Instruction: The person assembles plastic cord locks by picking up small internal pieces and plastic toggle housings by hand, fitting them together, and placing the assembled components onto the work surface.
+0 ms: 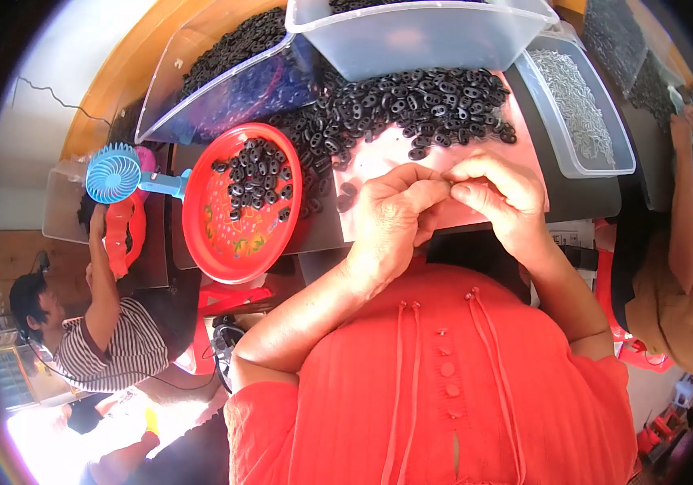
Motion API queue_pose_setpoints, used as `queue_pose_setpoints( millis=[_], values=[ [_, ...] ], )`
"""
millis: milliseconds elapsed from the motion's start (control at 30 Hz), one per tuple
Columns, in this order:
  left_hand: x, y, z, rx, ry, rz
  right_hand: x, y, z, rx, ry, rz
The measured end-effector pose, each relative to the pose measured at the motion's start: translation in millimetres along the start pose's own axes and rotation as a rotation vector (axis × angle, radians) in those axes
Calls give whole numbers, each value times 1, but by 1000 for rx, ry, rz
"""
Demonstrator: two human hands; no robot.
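Note:
My left hand (395,206) and my right hand (504,194) meet fingertip to fingertip above the near part of a pink sheet (372,162). Both are pinched closed around something small that the fingers hide. Just beyond them lies a heap of small black oval pieces with two holes (435,101), spread over the sheet and the dark table. To the left of my left hand, a red round tray (213,214) holds more of these black pieces, gathered toward its far side.
Behind the heap stand a clear bin (419,44) and a bluish bin of black pieces (233,101). A box of small silvery parts (568,93) is at the right. Left of the tray sits a blue handheld fan (116,174). One person in stripes (116,343) is at the left, another (678,275) at the right.

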State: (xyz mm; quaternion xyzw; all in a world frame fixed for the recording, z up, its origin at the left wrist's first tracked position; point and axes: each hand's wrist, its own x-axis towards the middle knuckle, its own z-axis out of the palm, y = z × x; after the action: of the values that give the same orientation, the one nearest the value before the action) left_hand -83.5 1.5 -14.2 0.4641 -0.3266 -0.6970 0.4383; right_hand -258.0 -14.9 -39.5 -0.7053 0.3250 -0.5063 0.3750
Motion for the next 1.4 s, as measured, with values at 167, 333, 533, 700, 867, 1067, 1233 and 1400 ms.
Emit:
queue_pose_setpoints(
  millis=[167,333,533,700,867,1067,1233,1400],
  values=[
    [-12,1,-22,-147,-24,-28,7,6,20,48,-69,-97],
    [-21,9,-31,207,93,131,12,7,28,-146,-71,-203],
    [0,39,-75,1535,319,958,19,12,27,-98,-55,-126],
    [25,40,-86,1904,158,1032,18,19,25,-152,-71,-186],
    [35,41,-88,2020,58,1020,19,19,30,-96,-56,-148],
    [51,25,-85,2017,161,1139,12,19,20,-105,-87,-23],
    [23,13,-46,1131,146,942,9,30,20,-11,-9,17],
    [8,0,-33,520,62,625,16,30,33,130,78,146]
  ],
)
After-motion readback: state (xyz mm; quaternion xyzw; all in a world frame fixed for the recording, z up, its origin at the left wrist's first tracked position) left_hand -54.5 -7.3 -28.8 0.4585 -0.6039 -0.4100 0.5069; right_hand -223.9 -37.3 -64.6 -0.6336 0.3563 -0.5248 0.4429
